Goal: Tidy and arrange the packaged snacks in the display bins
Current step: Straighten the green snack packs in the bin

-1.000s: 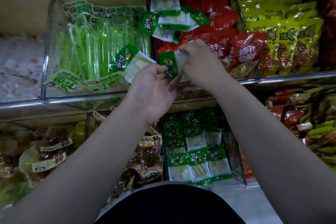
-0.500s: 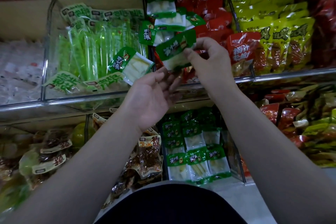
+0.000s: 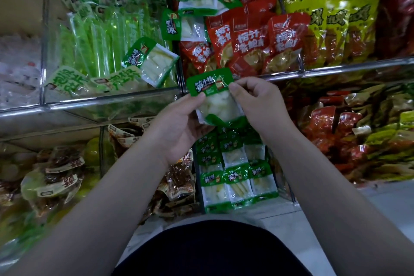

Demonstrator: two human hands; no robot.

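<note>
A green-topped bamboo shoot pack (image 3: 214, 98) is held upright between both hands in front of the upper shelf rail. My left hand (image 3: 179, 127) grips its left edge and underside. My right hand (image 3: 257, 101) pinches its right edge near the label. Below it, a lower bin (image 3: 291, 195) holds neat rows of the same green packs (image 3: 237, 179). One more green pack (image 3: 150, 63) lies tilted on the long green-stick packets (image 3: 100, 38) in the upper left bin. Several green packs (image 3: 190, 6) lie on the red snack bags (image 3: 253, 38).
Yellow bags (image 3: 336, 13) fill the upper right bin. Brown snack packs (image 3: 177, 181) lie in the lower bin left of the green rows, and mixed red and green bags (image 3: 358, 132) lie at lower right. A metal shelf rail (image 3: 89, 105) runs across the front.
My right hand has brought the green pack down from in front of the red bags to the shelf rail. My left hand has closed on it, so both hands hold it now.
</note>
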